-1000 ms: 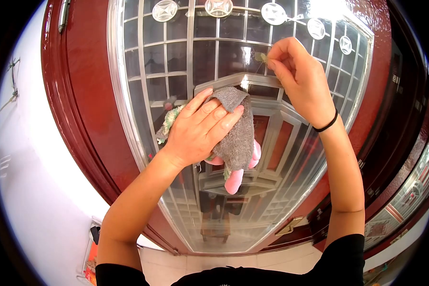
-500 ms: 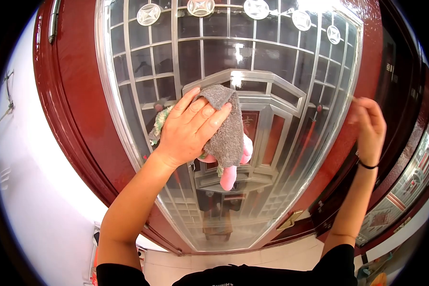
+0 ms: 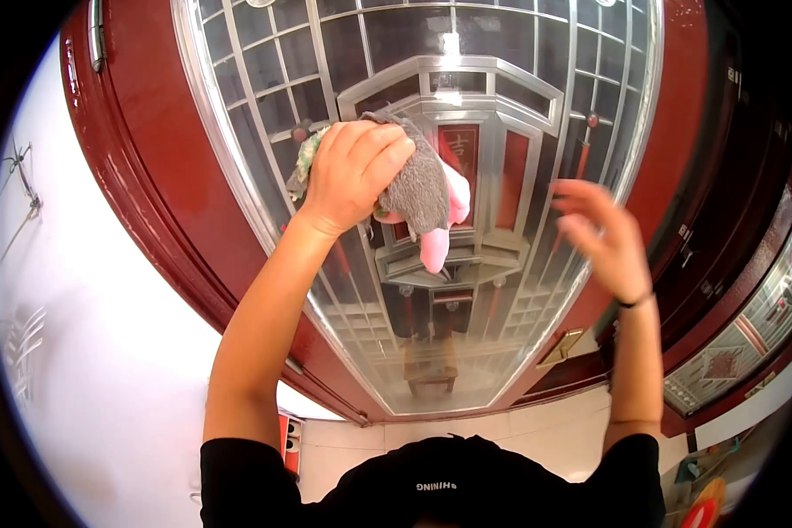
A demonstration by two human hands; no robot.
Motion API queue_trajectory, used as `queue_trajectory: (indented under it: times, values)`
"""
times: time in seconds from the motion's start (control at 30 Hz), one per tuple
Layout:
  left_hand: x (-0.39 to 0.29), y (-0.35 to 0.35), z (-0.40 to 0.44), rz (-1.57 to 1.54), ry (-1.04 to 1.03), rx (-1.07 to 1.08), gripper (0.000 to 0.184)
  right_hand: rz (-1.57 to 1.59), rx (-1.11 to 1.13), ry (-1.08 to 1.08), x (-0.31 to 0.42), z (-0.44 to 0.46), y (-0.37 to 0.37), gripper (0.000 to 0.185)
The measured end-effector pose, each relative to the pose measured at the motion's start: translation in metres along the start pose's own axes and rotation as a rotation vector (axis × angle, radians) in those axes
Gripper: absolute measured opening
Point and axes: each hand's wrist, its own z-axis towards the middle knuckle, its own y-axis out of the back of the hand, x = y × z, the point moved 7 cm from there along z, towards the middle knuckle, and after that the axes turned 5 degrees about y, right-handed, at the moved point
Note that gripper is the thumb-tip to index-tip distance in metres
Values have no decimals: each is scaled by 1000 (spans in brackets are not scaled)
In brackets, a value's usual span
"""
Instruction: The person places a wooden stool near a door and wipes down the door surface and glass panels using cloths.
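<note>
My left hand [image 3: 354, 172] is pressed up against the glass door panel [image 3: 537, 290], its fingers curled over a grey cloth [image 3: 421, 189]. Behind and below the cloth shows something soft and pink [image 3: 433, 251], with rounded ends; I cannot make out what it is. A green and cream fluffy piece [image 3: 308, 151] sticks out at the left of that hand. My right hand [image 3: 603, 238] hangs in front of the panel's right side, slightly blurred, fingers apart and nothing in them.
Red door frames [image 3: 141, 158] border the panel, with a metal-barred pattern inside it. A brass door handle [image 3: 561, 348] is at lower right. A white wall [image 3: 97, 326] stands at left, and a dark door [image 3: 704, 229] at right.
My left fingers have bunched up around the cloth, which sits higher in view as the view tilts down. My right hand has moved left, toward the panel.
</note>
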Motion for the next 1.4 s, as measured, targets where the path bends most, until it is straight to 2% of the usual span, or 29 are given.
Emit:
queue_trajectory:
  times: [0.07,0.1,0.17,0.2,0.3,0.33,0.37,0.4,0.43,0.47,0.5,0.53,0.6,0.63,0.7,0.83,0.87,0.9,0.93,0.97,1.03,1.07,1.1,1.17,1.2,1.23,1.27,1.3,1.4]
  values:
    - [2,1,3,-86,85,11,36,117,138,160,7,8,-63,67]
    - [5,2,10,-125,120,7,37,106,148,219,25,13,-81,75]
    - [-2,5,17,-307,242,29,41,409,60,264,34,19,-114,81]
    - [-7,5,19,-383,282,58,38,668,110,131,35,18,-130,79]
    - [6,-3,11,-694,536,239,34,1252,129,-211,17,10,-150,41]
    - [14,-4,4,-850,671,301,32,1195,213,-323,-4,5,-144,36]
    - [19,-5,-2,-1008,808,360,31,1201,131,-369,-3,8,-130,30]
    - [27,1,-5,-989,915,344,26,1205,48,-413,-3,11,-115,25]
    - [37,13,-7,-994,916,213,24,1274,-49,-359,4,16,-95,25]
    - [54,20,-12,-1098,1069,47,24,1340,-142,-298,10,21,-75,25]
    - [67,31,-18,-1075,1331,-170,24,1335,-196,-350,17,27,-51,26]
    - [76,47,-13,-1002,1427,-322,23,1250,-207,-227,16,35,-30,27]
    - [112,70,-7,-869,1229,-515,22,1027,-184,-72,19,49,11,28]
    - [124,79,-2,-832,1225,-638,22,894,-151,-42,27,56,26,28]
    - [127,99,29,-645,1056,-692,30,466,-375,188,49,81,58,26]
    - [127,86,76,40,672,-624,43,-393,-763,646,91,132,71,28]
    - [126,68,85,400,498,-458,52,-480,-715,610,90,151,55,24]
    - [109,52,95,389,378,-390,61,-391,-652,625,95,162,31,21]
    - [89,36,100,392,255,-295,67,-790,-759,822,97,158,3,25]
    - [69,20,100,355,294,-157,72,-769,-650,837,93,151,-20,30]
    - [30,-11,78,186,213,117,73,-702,-450,844,91,118,-60,31]
    - [8,-19,56,199,173,160,68,-741,-345,841,71,100,-80,32]
    - [2,-26,28,132,146,173,82,-795,-217,860,58,83,-86,37]
    - [-6,-27,2,238,-71,334,84,-878,-22,1003,45,71,-82,40]
    - [8,-26,5,283,-98,387,73,-873,-107,919,39,90,-70,41]
    - [20,-22,22,322,-119,445,63,-940,30,819,58,108,-50,53]
    - [41,-8,50,309,47,318,68,-1107,-295,888,82,121,-27,50]
    - [64,7,78,354,179,190,73,-988,-553,947,89,141,-3,43]
    - [119,40,121,379,296,-290,70,-838,-712,836,103,190,0,28]
